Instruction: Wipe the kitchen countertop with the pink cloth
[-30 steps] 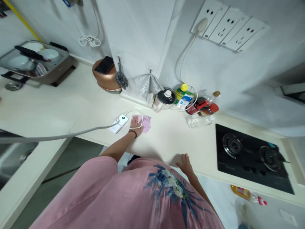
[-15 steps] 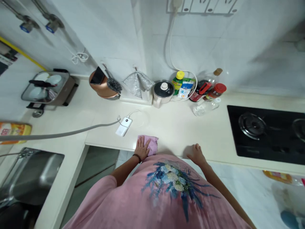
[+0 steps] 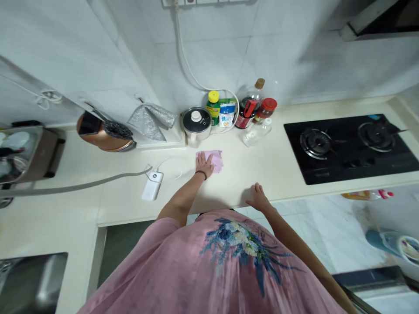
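Note:
My left hand [image 3: 203, 166] lies flat with its fingers spread on a pink-purple cloth [image 3: 216, 160], pressing it to the white countertop [image 3: 225, 187]. Just beyond the cloth stands a small cream electric pot [image 3: 195, 124] with a dark lid. To the left of that hand lies a white power bank [image 3: 152, 186] with a thin cable. My right hand [image 3: 258, 198] rests at the counter's front edge, thumb apart and fingers loosely bent, with nothing in it.
Behind stand a yellow-capped bottle [image 3: 213, 108], a white-blue packet [image 3: 227, 114], a red-capped jar [image 3: 266, 108] and a clear bottle [image 3: 258, 133]. A gas stove [image 3: 347, 150] is at right. A grey hose [image 3: 81, 186] crosses the left side above the sink [image 3: 36, 283].
My left hand has slid forward with the cloth, from the counter's front edge to near the pot. My right hand stays at the edge. The view has turned right.

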`<action>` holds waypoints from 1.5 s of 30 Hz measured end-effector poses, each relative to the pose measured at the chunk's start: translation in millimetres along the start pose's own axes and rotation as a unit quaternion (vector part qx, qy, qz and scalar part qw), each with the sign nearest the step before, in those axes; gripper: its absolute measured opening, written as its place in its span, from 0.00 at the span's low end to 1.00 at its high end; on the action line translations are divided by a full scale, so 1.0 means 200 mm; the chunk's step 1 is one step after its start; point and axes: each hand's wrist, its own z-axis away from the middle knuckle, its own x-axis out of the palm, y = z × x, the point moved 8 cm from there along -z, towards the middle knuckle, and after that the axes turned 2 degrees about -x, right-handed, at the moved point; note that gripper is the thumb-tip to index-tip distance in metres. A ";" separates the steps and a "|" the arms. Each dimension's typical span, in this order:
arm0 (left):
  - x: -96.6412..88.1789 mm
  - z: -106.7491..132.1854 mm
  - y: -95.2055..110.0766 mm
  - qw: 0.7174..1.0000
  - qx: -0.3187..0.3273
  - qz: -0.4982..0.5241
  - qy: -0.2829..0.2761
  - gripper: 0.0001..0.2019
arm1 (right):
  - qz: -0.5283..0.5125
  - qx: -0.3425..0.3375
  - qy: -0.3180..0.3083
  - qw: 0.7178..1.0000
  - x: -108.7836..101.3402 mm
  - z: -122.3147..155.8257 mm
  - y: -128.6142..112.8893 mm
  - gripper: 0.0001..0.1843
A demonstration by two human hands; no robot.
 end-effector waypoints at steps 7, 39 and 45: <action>0.12 0.14 0.09 0.999 0.047 -0.014 -0.006 0.39 | -0.004 -0.016 0.015 1.000 -0.01 -0.01 0.02 0.50; 0.36 0.70 0.06 0.996 0.082 -0.016 0.005 0.39 | -0.061 -0.012 0.036 0.997 0.00 -0.02 0.00 0.55; 0.41 0.63 0.44 0.975 0.217 0.022 -0.038 0.37 | -0.062 -0.005 0.013 0.998 -0.01 -0.03 0.00 0.54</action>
